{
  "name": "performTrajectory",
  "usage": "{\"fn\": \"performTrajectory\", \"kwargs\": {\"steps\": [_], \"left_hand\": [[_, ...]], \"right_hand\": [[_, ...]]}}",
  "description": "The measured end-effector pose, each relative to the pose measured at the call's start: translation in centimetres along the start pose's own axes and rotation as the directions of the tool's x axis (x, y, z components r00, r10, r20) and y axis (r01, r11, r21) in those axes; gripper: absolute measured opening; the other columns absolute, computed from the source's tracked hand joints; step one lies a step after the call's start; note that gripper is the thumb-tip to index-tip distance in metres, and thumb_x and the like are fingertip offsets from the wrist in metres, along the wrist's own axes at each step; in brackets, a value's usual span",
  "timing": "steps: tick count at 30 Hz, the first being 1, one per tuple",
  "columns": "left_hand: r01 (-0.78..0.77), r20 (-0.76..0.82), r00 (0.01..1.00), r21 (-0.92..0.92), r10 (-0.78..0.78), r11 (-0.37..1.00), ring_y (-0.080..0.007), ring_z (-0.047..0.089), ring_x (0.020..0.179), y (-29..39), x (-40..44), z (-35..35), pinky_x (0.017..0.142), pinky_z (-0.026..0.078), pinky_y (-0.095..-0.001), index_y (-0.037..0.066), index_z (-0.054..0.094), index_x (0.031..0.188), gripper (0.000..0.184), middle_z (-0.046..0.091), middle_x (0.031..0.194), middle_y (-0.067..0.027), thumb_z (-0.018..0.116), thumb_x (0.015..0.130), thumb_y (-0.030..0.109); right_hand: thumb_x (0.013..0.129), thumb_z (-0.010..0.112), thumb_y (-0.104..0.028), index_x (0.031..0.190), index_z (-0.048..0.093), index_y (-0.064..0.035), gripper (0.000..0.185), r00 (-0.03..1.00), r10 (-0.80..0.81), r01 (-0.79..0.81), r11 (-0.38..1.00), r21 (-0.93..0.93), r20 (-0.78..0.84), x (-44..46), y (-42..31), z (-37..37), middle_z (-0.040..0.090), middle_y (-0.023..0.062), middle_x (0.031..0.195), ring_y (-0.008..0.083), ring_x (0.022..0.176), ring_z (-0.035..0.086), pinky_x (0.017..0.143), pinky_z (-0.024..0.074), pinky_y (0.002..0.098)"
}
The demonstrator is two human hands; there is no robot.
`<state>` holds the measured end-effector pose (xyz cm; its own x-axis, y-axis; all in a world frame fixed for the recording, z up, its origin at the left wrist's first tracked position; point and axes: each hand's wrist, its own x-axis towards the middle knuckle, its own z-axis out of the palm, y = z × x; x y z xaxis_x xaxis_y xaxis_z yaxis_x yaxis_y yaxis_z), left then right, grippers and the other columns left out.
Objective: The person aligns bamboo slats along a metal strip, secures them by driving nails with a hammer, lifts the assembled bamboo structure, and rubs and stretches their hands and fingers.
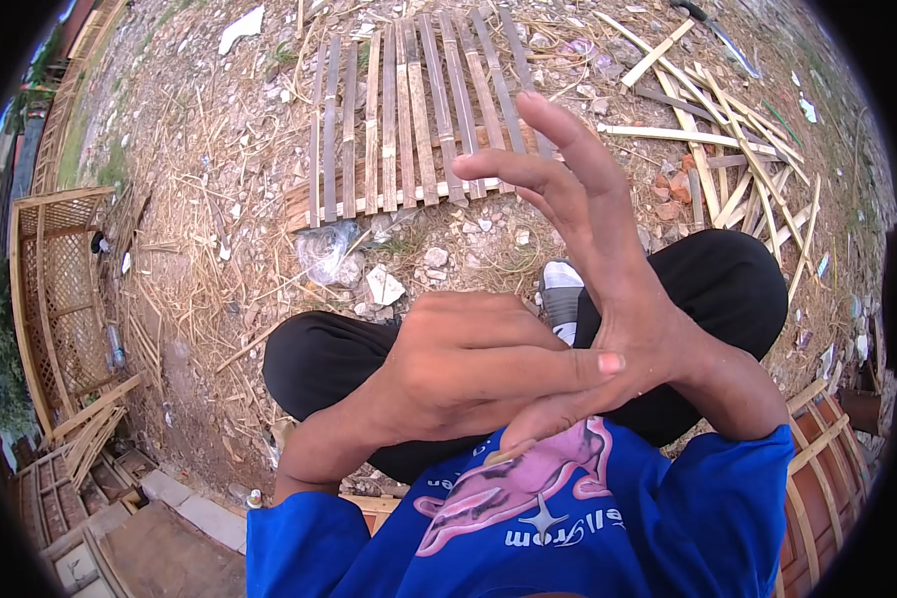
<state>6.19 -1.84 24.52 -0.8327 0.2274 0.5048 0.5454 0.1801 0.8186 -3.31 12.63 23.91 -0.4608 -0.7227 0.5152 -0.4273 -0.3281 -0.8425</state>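
Observation:
My left hand (463,364) comes in from the left with its fingers curled together, and its index finger lies across the thumb base of my right hand (603,249). What is under its curled fingers is hidden. My right hand is raised with its fingers apart and bent, nothing between them; its thumb points down to the left, in front of the blue shirt (369,553). Both hands touch each other above my bent legs in black trousers (723,284).
Slatted wooden strips (389,120) lie in a row on littered ground ahead. Loose sticks (738,130), a long blade (723,40) and broken bricks (673,189) are at the right front. A lattice frame (70,299) stands left; a slatted panel (822,468) is at the lower right.

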Motion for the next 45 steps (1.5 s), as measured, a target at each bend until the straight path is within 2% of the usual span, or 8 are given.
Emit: {"fn": "performTrajectory", "kwargs": {"steps": [2,5,9,11,13,18,27,45], "left_hand": [[0.011,-0.017,1.000,-0.028,-0.011,1.000,-0.0177,0.067,0.064,-0.2,-0.1,-0.1,0.055,0.051,-0.0288,0.007,0.070,0.107,0.039,0.065,0.075,-0.0038,0.080,0.070,0.008],[0.260,-0.131,0.946,-0.241,-0.297,0.935,-0.0216,0.070,0.068,0.6,-0.7,0.3,0.058,0.052,-0.0304,0.005,0.061,0.105,0.041,0.067,0.076,-0.0083,0.082,0.070,0.008],[0.419,0.101,0.907,-0.103,-0.409,0.902,-0.0238,0.071,0.076,0.8,0.0,-1.1,0.070,0.054,-0.0328,0.005,0.056,0.105,0.040,0.070,0.082,-0.0097,0.080,0.075,0.014],[0.474,0.171,0.875,-0.106,-0.454,0.874,-0.0246,0.071,0.080,0.8,0.1,-1.3,0.073,0.054,-0.0338,0.004,0.057,0.112,0.044,0.070,0.082,-0.0092,0.079,0.076,0.017],[0.542,0.202,0.834,-0.131,-0.513,0.830,-0.0262,0.071,0.081,1.2,0.5,-1.3,0.072,0.054,-0.0343,0.005,0.059,0.115,0.045,0.070,0.082,-0.0095,0.078,0.077,0.018],[0.492,0.153,0.866,-0.095,-0.475,0.866,-0.0270,0.071,0.078,1.1,0.3,-0.9,0.070,0.055,-0.0348,0.008,0.065,0.110,0.037,0.071,0.084,-0.0104,0.077,0.079,0.022],[0.362,0.134,0.925,-0.038,-0.355,0.931,-0.0295,0.068,0.070,0.8,-0.2,-0.7,0.063,0.053,-0.0358,0.007,0.069,0.096,0.026,0.070,0.082,-0.0093,0.077,0.078,0.024],[0.346,0.197,0.925,-0.090,-0.324,0.934,-0.0288,0.068,0.074,1.3,0.0,-0.9,0.063,0.052,-0.0364,0.007,0.067,0.091,0.024,0.070,0.083,-0.0092,0.079,0.078,0.023]], "right_hand": [[0.048,0.097,-0.041,0.151,0.019,-0.0043,0.134,0.999,0.052,-0.052,0.999,0.007,0.000,0.1,-0.5,-0.2,0.028,0.0170,0.149,0.0310,0.135,0.040,0.110,0.0324,0.0509],[0.057,0.093,-0.030,0.141,0.040,-0.0015,0.103,0.987,0.157,-0.158,0.987,0.013,0.046,0.1,-1.1,-0.8,0.049,0.0163,0.134,0.0261,0.124,0.051,0.103,0.0401,0.0432],[0.064,0.088,-0.020,0.116,0.064,-0.0003,0.060,0.975,0.218,-0.219,0.976,0.004,0.041,0.2,-1.3,-0.8,0.067,0.0125,0.107,0.0223,0.097,0.064,0.086,0.0481,0.0338],[0.063,0.088,-0.019,0.116,0.064,-0.0013,0.061,0.960,0.249,-0.246,0.968,-0.045,0.128,0.4,-1.6,-1.2,0.067,0.0120,0.105,0.0228,0.093,0.064,0.082,0.0488,0.0343],[0.063,0.088,-0.019,0.108,0.069,-0.0032,0.052,0.965,0.250,-0.247,0.968,-0.043,0.080,0.3,-1.4,-0.8,0.068,0.0097,0.095,0.0220,0.085,0.065,0.075,0.0495,0.0330],[0.065,0.088,-0.022,0.100,0.073,-0.0034,0.042,0.946,0.319,-0.317,0.948,-0.036,0.055,0.0,-1.5,-0.7,0.067,0.0072,0.085,0.0192,0.078,0.065,0.068,0.0495,0.0297],[0.069,0.086,-0.020,0.101,0.074,-0.0026,0.038,0.990,0.132,-0.127,0.987,-0.100,0.044,0.1,-1.7,-0.7,0.065,0.0086,0.080,0.0175,0.068,0.063,0.056,0.0464,0.0275],[0.071,0.085,-0.021,0.099,0.074,0.0000,0.037,1.000,-0.014,0.013,0.995,-0.095,-0.011,-0.2,-1.2,0.1,0.063,0.0074,0.072,0.0167,0.060,0.060,0.052,0.0437,0.0288]]}}
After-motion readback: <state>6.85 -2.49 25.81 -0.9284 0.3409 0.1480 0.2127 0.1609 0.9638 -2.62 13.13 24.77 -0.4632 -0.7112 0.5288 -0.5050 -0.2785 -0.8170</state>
